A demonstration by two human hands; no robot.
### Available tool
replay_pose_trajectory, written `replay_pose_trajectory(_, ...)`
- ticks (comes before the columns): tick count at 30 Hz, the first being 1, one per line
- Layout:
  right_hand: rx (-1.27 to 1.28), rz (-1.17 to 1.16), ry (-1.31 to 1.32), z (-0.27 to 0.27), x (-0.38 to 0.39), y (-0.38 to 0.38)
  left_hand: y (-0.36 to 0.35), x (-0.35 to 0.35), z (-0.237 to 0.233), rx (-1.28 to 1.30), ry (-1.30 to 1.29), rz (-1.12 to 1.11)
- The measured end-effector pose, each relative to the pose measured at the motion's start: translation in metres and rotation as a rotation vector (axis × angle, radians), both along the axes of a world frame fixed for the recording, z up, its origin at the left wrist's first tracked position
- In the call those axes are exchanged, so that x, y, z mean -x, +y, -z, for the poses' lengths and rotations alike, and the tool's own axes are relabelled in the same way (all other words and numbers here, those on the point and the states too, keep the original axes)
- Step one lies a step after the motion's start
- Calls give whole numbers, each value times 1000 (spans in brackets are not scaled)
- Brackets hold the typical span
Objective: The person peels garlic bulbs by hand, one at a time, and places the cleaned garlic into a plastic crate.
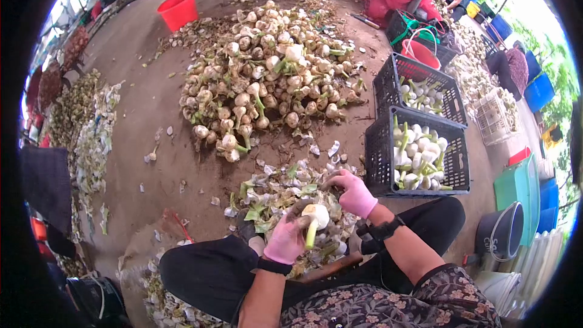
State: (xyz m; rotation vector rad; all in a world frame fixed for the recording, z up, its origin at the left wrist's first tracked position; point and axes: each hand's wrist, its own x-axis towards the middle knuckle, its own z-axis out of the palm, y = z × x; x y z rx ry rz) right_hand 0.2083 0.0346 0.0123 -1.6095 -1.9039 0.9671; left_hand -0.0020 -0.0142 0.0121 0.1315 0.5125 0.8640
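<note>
My left hand (288,237), in a pink glove with dirty fingertips, is closed around a white garlic bulb (317,212) whose green stem points down. Just up and to the right, my right hand (354,193), also gloved, has its fingers bent together; whether they hold anything is too small to tell. Below the hands lies a heap of peeled skins and leaves (267,200). Beyond it rises a large pile of unpeeled garlic (267,79). A black crate (375,173) with cleaned white bulbs stands right of my right hand.
A second black crate (446,115) stands behind the first, with a red bucket (420,54) at its far side. Another red bucket (178,10) is at the far left. Dark buckets (499,231) stand at the right. Other people sit at the upper right.
</note>
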Motion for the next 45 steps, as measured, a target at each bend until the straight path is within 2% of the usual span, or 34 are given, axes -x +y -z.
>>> replay_pose_trajectory(2,-21,-7,89,-15,1,1,4,-2,3,11,-4,-19)
replay_pose_trajectory(4,113,-39,404,-49,10,-3,6,-4,10,-51,8,-37)
replay_pose_trajectory(5,30,-124,261,-63,13,-3,7,-7,13,-78,48,-70)
replay_pose_trajectory(9,-93,-254,65,-61,16,-8,7,-10,9,-122,215,-108)
replay_pose_trajectory(15,-69,-325,-219,-62,23,-13,4,-11,13,-202,382,-71)
replay_pose_trajectory(21,-154,-276,-343,-44,26,-19,2,-9,22,-170,422,-1)
replay_pose_trajectory(24,-59,-293,-201,-53,21,-15,4,-5,24,-251,417,81)
replay_pose_trajectory(27,-16,-217,-126,-53,11,-7,5,-7,1,-326,332,152)
replay_pose_trajectory(30,-42,-65,-337,-3,-5,2,4,-7,2,-298,192,113)
replay_pose_trajectory(31,-53,-70,-335,-12,-6,7,10,-6,4,-307,196,106)
replay_pose_trajectory(33,-19,-101,108,-40,-2,-2,6,-4,13,-235,270,44)
replay_pose_trajectory(36,27,-188,197,-71,6,-8,8,-10,9,-250,316,-4)
replay_pose_trajectory(39,1,-243,22,-70,13,-14,9,-11,6,-306,551,3)
replay_pose_trajectory(41,12,-295,-131,-66,16,-17,9,-10,5,-314,585,15)
replay_pose_trajectory(45,23,-366,-214,-65,15,-15,7,-9,3,-370,717,109)
